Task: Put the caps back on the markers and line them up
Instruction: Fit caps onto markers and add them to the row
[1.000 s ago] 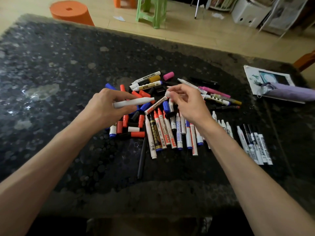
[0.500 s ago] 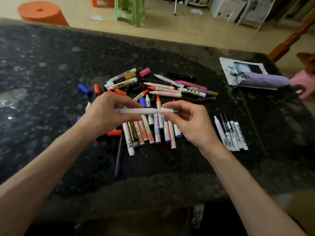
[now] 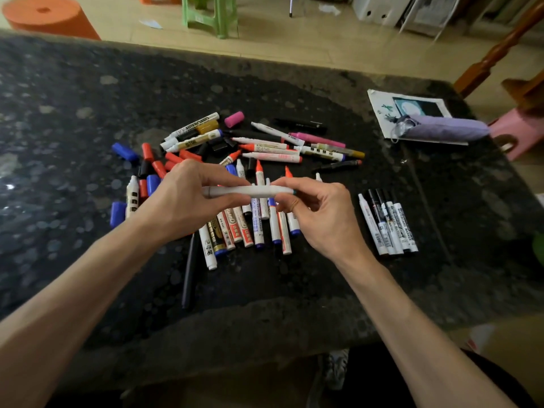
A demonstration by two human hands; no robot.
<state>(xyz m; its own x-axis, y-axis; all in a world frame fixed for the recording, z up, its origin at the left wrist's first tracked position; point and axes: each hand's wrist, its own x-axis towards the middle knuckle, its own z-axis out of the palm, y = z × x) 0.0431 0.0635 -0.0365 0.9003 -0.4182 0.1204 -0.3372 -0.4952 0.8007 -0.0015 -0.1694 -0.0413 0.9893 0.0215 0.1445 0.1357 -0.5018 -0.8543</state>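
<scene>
Dark speckled table (image 3: 88, 119), perhaps stone

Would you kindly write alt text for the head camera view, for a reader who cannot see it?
Two bare hands, left hand and right hand, hold one white marker level above a dark stone table. Beneath lies a jumble of uncapped markers and loose red and blue caps. To the right, a few markers lie side by side in a row.

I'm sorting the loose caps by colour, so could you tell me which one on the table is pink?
The pink cap at the pile's far edge, beside the yellow-capped marker; the other loose caps are red, blue or black.
</scene>
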